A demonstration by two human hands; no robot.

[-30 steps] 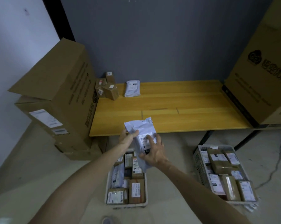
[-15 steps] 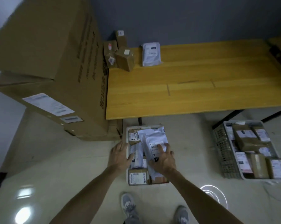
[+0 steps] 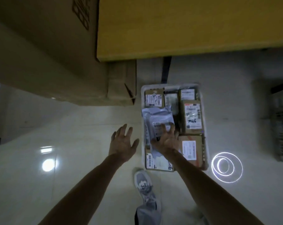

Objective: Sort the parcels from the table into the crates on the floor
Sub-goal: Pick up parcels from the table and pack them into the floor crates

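A white plastic parcel (image 3: 159,116) with a printed label lies on top of the boxes in the white crate (image 3: 203,111) on the floor, at its left side. My right hand (image 3: 167,139) is on the parcel's near end, fingers curled down onto the label and thumb at its edge. My left hand (image 3: 123,142) hovers over the floor just left of the crate, fingers spread, holding nothing. The crate is packed with several brown labelled boxes (image 3: 192,116). The yellow table (image 3: 186,21) fills the top of the view; no parcels on it are in view.
A large cardboard box (image 3: 44,46) stands at the left against the table, with a smaller carton (image 3: 121,83) below it. A dark table leg (image 3: 166,69) stands behind the crate. A second crate (image 3: 282,120) is at the right edge. My shoe (image 3: 143,185) is near the crate's front.
The view tipped further down and closer. My right hand lowered the white parcel onto the crate's left side. My left hand came off the parcels and moved left, open.
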